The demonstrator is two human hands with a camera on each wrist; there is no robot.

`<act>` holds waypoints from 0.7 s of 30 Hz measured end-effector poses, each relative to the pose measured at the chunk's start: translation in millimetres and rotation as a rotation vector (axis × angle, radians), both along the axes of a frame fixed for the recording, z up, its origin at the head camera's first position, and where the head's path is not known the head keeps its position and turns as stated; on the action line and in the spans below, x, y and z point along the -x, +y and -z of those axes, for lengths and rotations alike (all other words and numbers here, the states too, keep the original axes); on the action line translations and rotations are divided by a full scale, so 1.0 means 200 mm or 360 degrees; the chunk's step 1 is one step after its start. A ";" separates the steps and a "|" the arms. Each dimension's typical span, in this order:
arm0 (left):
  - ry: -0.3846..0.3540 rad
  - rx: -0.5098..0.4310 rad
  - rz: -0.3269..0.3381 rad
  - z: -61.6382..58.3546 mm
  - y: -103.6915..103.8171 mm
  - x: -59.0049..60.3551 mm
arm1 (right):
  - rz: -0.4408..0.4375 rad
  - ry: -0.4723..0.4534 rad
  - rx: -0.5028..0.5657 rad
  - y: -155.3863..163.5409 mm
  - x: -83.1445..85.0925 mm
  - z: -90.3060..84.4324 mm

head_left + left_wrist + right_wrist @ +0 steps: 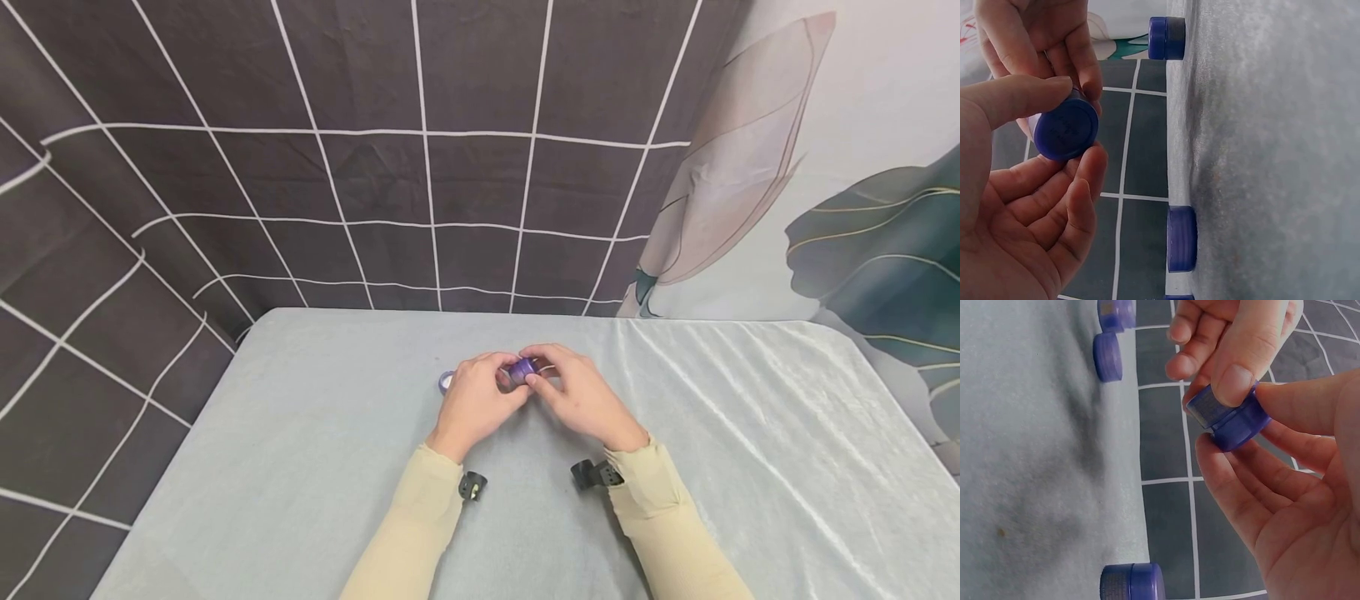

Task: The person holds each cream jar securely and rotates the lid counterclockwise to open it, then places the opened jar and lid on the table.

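A small purple screw-lid jar [522,370] is held between the two hands. My left hand [476,404] pinches its labelled body, the thumb lying over the label in the right wrist view. My right hand [588,400] pinches the smooth purple lid [1244,425] between thumb and fingers. Lid and body look joined or nearly so. The jar's round purple end [1066,130] faces the left wrist camera. Another closed jar [1132,582] stands on the table, mostly hidden by the hands in the head view. A loose round purple piece, probably a lid [1182,239], sits near the left hand.
Beside that purple piece, a further purple item with a label [1116,314] is cut off by the frame edge. Pale grey cloth covers the table [315,467]. A dark gridded curtain [480,183] hangs behind, with a leaf-patterned one [750,192] at the right.
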State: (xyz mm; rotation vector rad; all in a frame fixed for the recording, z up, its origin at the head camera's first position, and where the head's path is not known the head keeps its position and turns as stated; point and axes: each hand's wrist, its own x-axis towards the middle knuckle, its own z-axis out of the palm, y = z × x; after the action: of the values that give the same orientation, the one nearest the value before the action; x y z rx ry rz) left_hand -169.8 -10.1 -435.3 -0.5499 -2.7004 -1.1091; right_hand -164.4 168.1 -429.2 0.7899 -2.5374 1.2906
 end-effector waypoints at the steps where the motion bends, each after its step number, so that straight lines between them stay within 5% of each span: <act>1: -0.0004 -0.0001 -0.0001 0.00 0.00 0.00 | 0.0000 0.0001 -0.0001 0.00 0.00 0.00; 21: -0.0058 -0.0124 -0.0018 0.01 0.00 0.01 | 0.0016 -0.0012 -0.0009 0.01 0.00 0.00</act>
State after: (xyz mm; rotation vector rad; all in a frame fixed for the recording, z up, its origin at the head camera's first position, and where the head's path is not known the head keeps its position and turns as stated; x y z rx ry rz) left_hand -171.6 -9.9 -436.9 -0.5063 -2.6738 -1.2268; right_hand -165.2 169.3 -429.3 0.7741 -2.5489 1.2866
